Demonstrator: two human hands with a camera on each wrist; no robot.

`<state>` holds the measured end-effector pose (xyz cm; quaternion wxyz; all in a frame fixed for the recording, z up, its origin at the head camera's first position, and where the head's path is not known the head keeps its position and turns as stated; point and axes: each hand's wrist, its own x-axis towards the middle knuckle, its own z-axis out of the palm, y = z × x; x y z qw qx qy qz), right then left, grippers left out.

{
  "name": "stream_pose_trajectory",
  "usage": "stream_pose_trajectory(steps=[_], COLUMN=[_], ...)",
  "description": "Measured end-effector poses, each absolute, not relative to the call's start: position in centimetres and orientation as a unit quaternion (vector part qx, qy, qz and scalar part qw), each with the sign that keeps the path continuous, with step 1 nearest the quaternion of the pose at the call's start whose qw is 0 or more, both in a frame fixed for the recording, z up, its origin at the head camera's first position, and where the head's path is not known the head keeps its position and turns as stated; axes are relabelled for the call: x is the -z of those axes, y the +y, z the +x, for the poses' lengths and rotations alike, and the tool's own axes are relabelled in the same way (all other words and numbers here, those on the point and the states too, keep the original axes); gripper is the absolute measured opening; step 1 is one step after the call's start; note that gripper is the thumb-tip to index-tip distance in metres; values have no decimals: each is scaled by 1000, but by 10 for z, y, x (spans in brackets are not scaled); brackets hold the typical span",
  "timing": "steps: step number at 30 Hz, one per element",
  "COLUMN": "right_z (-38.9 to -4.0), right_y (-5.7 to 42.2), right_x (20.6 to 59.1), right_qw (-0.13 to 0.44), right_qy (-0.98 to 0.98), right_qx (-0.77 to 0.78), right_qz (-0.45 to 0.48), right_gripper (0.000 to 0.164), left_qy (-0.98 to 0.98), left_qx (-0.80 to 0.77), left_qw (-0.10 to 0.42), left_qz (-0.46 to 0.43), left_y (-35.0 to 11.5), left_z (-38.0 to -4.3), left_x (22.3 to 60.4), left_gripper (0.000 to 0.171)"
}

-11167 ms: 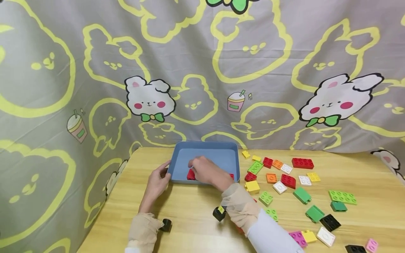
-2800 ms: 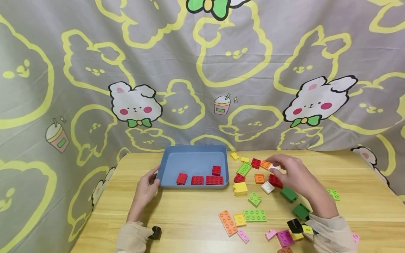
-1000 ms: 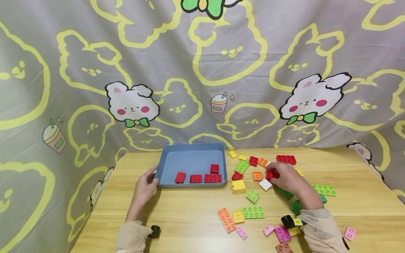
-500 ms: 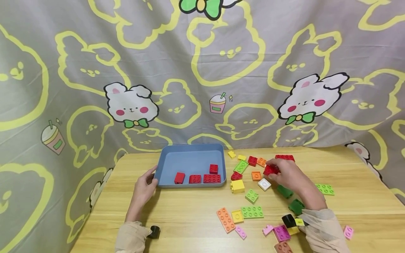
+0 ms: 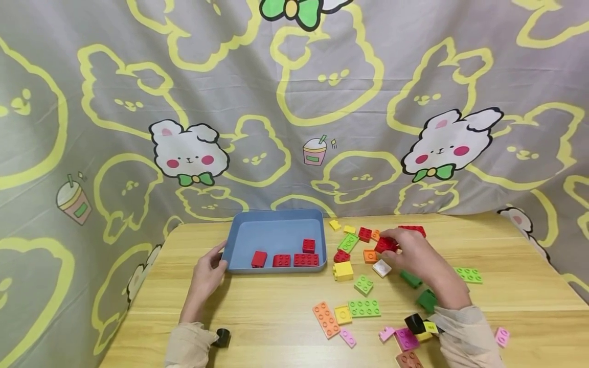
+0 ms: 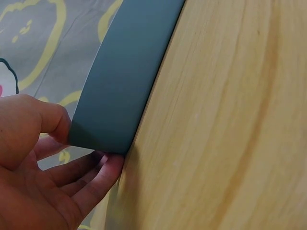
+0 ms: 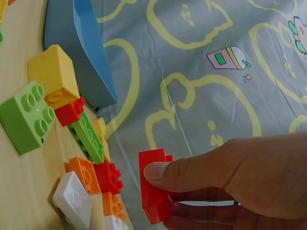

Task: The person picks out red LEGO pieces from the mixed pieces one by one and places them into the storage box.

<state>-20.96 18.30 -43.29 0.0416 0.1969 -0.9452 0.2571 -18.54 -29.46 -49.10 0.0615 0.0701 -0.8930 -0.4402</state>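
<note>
My right hand (image 5: 416, 258) pinches a red toy brick (image 7: 154, 199) between thumb and fingers, lifted above the loose bricks. The right wrist view shows its smooth side under the thumb. At the left end of the blue tray (image 5: 276, 216), my left hand (image 5: 206, 273) grips the corner; in the left wrist view its fingers touch the tray wall (image 6: 120, 86). Several red bricks lie inside the tray along its front, one of them a long eight-stud brick (image 5: 306, 259). Below the held brick are an orange brick (image 5: 370, 256) and a white brick (image 5: 381, 268).
Loose bricks spread right of the tray: a yellow brick (image 5: 343, 271), a lime brick (image 5: 364, 284), a red brick (image 5: 342, 256) and dark green ones (image 5: 427, 300). Nearer the front lie a long orange brick (image 5: 326, 320) and magenta ones. A patterned curtain (image 5: 257, 153) hangs behind the table.
My right hand has taken hold of the red brick, raised it and moved slightly left. Earlier, more red bricks reached the tray. My left hand keeps its place at the tray.
</note>
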Motion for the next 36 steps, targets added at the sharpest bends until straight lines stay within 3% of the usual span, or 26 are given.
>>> stream_pose_trajectory(steps=[20,36], right_z=[-205,-216], right_y=[148,112], right_x=[432,421], right_qw=[66,40], right_qy=[-931,-925], right_qx=[-262,-248], right_qz=[246,284], right_gripper=[40,36], left_qy=[-893,-892], left_qx=[439,441], left_qw=[76,76], left_qz=[65,62], left_y=[-298,-296], left_z=[-185,-188], left_x=[492,493], left_gripper=[53,53])
